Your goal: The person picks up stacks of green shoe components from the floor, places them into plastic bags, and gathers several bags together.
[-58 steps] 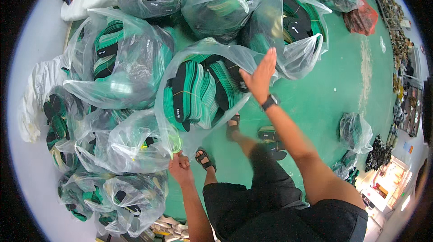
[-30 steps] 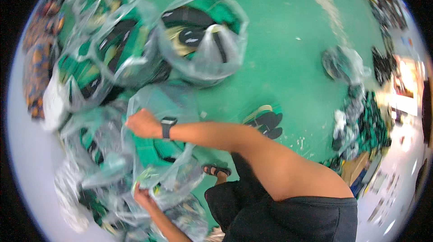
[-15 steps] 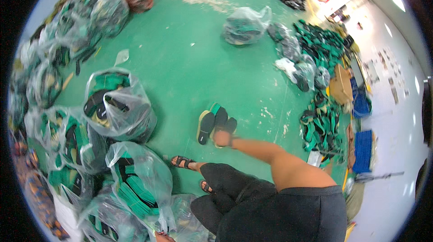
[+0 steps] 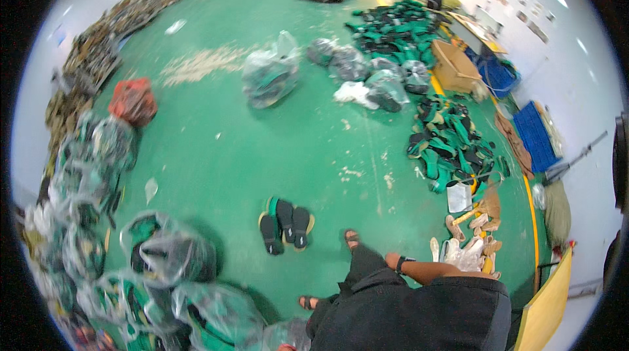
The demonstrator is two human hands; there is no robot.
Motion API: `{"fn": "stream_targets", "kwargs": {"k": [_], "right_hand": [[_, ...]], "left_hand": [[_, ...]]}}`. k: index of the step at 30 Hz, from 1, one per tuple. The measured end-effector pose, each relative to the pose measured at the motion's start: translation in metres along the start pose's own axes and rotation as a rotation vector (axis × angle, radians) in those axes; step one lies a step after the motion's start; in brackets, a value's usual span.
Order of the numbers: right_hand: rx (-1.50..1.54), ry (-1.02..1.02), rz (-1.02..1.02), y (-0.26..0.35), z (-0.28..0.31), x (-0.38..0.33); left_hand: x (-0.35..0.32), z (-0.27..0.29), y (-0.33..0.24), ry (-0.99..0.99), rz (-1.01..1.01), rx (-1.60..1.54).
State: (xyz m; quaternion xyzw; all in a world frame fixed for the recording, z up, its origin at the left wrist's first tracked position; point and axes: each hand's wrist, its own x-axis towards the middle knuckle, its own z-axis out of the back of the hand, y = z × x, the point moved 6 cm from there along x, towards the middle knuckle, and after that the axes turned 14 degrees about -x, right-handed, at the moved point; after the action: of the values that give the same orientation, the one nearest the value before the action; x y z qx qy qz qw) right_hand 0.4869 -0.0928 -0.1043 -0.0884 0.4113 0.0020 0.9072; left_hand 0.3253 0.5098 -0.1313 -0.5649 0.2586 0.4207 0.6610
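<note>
Several dark shoe insoles, with green and pale yellow edges, lie in a small cluster on the green floor ahead of my feet. My right hand hangs beside my dark-clothed thigh, away from the insoles; a black band is round its wrist, and its fingers are mostly hidden. Only a sliver of my left hand shows at the lower edge, next to a clear plastic bag. Left of it, a larger clear bag holds stacked green and black pieces. What either hand holds, if anything, does not show.
Filled clear bags line the left side, with a red bag beyond. Another bag stands mid-floor. Green and black piles lie right, near a cardboard box, blue crates and a yellow board.
My right hand has left the insoles and drawn back to my thigh. The view has swung right and upward, and my left hand has nearly gone out of the picture.
</note>
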Motion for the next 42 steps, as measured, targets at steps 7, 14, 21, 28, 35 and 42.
{"fn": "stream_targets", "kwargs": {"k": [7,14,21,28,35,42], "right_hand": [[0.858,0.072,-0.304,-0.162,0.069,0.034],[0.549,0.001,-0.316,-0.300,0.156,0.190],[0.716,-0.580,-0.050,-0.313,0.449,0.439],[0.859,-0.362,0.269,-0.180,0.672,0.536],[0.265,-0.553,0.170,-0.284,0.762,0.704],[0.676,-0.674,-0.110,-0.348,0.959,0.888]], "left_hand": [[0.070,-0.232,-0.183,0.242,-1.097,1.028],[0.074,-0.396,-0.455,0.248,-0.246,-0.245],[0.172,-0.471,-0.575,0.099,-0.338,-0.395],[0.375,-0.483,-0.686,0.108,-0.409,0.340],[0.500,-0.480,-1.005,-0.280,-0.699,0.335],[0.582,-0.506,-1.256,-0.240,-0.728,0.178]]}}
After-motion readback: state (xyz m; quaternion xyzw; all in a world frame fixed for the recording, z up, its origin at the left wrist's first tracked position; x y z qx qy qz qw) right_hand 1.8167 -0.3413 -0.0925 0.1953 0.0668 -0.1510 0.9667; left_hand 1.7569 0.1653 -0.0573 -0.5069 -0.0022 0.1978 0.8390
